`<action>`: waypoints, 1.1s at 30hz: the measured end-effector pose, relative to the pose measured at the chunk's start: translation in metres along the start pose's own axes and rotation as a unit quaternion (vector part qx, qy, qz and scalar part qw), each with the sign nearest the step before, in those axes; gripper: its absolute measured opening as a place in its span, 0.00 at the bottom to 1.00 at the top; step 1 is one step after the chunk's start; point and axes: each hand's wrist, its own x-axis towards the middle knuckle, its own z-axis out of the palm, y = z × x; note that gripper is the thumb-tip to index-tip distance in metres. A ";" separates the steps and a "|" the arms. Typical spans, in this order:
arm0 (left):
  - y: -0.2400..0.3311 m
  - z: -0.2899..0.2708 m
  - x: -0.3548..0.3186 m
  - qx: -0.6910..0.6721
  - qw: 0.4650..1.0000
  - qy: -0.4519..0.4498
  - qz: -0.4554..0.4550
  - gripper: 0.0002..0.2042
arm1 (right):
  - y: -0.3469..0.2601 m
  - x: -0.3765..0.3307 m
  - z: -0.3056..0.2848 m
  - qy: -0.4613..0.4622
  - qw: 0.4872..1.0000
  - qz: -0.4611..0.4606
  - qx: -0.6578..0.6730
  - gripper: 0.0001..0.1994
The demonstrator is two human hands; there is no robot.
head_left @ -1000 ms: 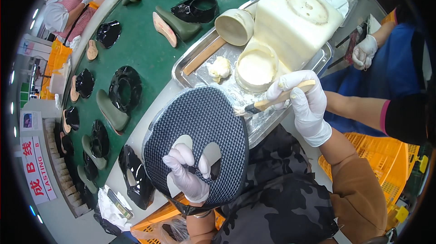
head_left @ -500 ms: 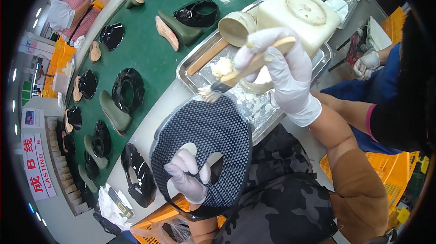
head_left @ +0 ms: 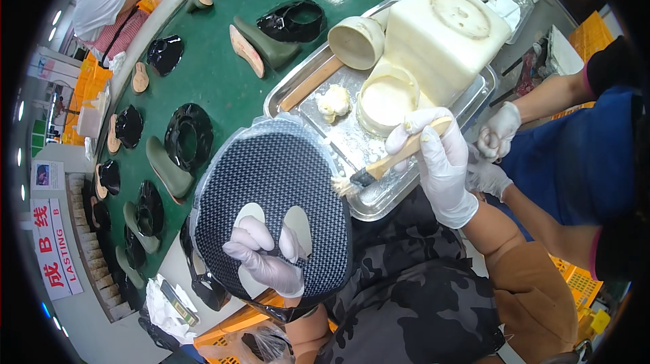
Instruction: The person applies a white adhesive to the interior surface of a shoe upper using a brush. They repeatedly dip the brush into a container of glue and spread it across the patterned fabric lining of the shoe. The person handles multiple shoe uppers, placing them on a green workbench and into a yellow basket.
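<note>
My left hand [head_left: 265, 255], in a white glove, grips a shoe upper [head_left: 271, 161] near its lower edge. The upper's checked woven lining faces up, and pale patches sit around my fingers. A whitish film shows along its far edge. In my gloved right hand [head_left: 441, 178] is a wooden-handled brush [head_left: 399, 154], its pale bristles at the upper's right edge. Beyond the brush a pot of creamy white paste [head_left: 387, 101] stands in a metal tray [head_left: 369, 212], beside a lump of white paste [head_left: 333, 102].
A large white plastic container [head_left: 450, 32] and a wooden-handled cup [head_left: 355, 42] lie in the tray. Black shoe uppers [head_left: 189, 137] and green shoe lasts [head_left: 166, 167] line the green conveyor belt [head_left: 223, 79]. At right, close to my right hand, are a co-worker's gloved hands [head_left: 500, 130].
My right hand has brought the brush down from the upper's far edge to its right edge. The upper has shifted left. The co-worker's hands have come closer to mine.
</note>
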 end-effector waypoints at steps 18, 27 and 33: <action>0.003 0.057 0.029 0.237 0.880 0.130 0.390 0.19 | -0.049 0.036 0.015 -0.349 0.802 -0.322 -0.362 0.21; 0.003 0.046 0.044 0.173 0.947 0.031 0.268 0.35 | -0.041 0.041 0.036 -0.363 0.711 -0.393 -0.457 0.17; -0.007 0.033 0.034 -0.345 0.919 -0.160 -0.107 0.37 | -0.024 0.043 0.027 -0.302 0.706 -0.447 -0.459 0.23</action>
